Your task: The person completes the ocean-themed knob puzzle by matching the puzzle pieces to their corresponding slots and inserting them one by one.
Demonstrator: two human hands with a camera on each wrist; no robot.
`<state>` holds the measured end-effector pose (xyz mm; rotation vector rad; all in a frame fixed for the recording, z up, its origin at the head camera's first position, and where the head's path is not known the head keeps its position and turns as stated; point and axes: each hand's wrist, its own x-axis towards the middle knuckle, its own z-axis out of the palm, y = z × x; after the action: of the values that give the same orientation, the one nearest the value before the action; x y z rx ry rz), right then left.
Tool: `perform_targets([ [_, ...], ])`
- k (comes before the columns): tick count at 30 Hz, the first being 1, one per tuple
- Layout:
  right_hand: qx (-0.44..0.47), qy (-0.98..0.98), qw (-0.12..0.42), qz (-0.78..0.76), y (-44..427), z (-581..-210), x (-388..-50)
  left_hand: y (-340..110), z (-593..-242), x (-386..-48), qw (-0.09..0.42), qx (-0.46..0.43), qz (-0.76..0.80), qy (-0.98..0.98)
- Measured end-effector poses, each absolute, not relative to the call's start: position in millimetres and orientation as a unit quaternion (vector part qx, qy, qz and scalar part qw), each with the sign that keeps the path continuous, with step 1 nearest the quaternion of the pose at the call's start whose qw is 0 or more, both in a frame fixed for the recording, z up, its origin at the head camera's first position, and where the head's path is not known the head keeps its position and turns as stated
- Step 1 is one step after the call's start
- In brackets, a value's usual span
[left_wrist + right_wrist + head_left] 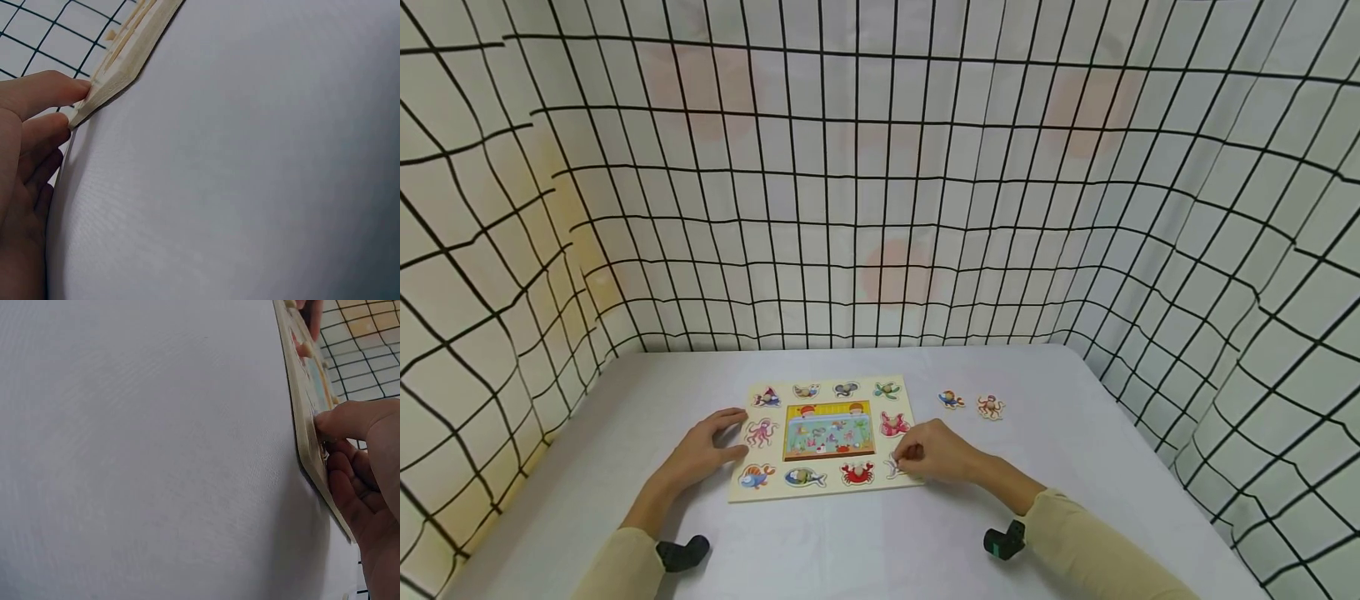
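Note:
A wooden knob puzzle board (778, 492) with sea-animal pictures around a central aquarium picture lies on the white table. My left hand (703, 446) rests against the board's left edge, thumb and fingers spread apart and touching it. In the left wrist view, the thumb (78, 90) meets the board's rim. At the lower right corner, my right hand (936, 452) pinches a small pale puzzle piece (892, 468), mostly covered by the fingers. The right wrist view shows thumb and fingers together over the board (305, 447); the piece is hidden there.
Two loose pieces, a blue-and-orange one (951, 400) and an orange octopus (990, 407), lie right of the board. A red crab piece (857, 473) and several others sit on the board. Black netting (850, 225) over white cloth surrounds the table (820, 550) at the back and sides.

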<state>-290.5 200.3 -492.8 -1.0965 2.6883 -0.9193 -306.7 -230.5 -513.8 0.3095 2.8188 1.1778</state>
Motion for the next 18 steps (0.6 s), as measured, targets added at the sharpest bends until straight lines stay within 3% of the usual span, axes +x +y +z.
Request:
perform_targets([
  [18, -0.373, 0.887, 0.07, -0.264, 198.7, -485.5, -290.7, -229.7, -513.3, -306.1, 0.04, 0.102, 0.394, 0.913],
])
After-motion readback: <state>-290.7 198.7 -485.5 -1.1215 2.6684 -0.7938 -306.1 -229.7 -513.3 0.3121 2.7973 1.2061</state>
